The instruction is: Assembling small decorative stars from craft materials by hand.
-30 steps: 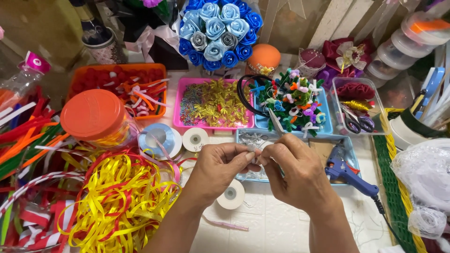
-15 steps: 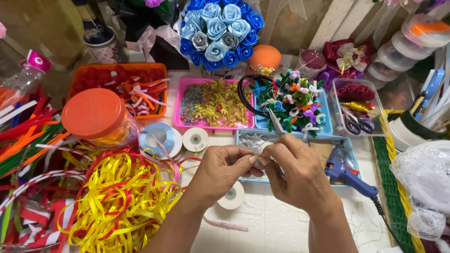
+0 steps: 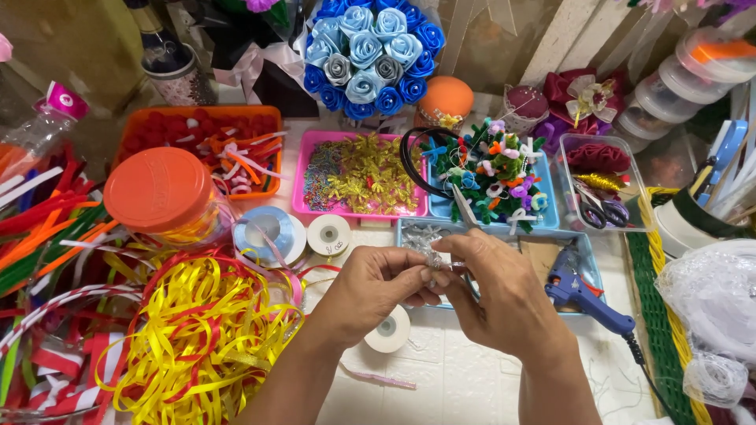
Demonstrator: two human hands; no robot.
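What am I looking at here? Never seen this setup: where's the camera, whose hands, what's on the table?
There is no machine. A person wears one camera on the head, looking down, so there is a single view and the hands are their own. The left hand and right hand meet at the middle and pinch a small silvery piece between the fingertips; what it is exactly is too small to tell. Around them on the white table lie a heap of yellow and red ribbon, an orange-lidded jar, a white tape roll, a blue glue gun, a pink tray of gold bits, and a bouquet of blue fabric roses behind.
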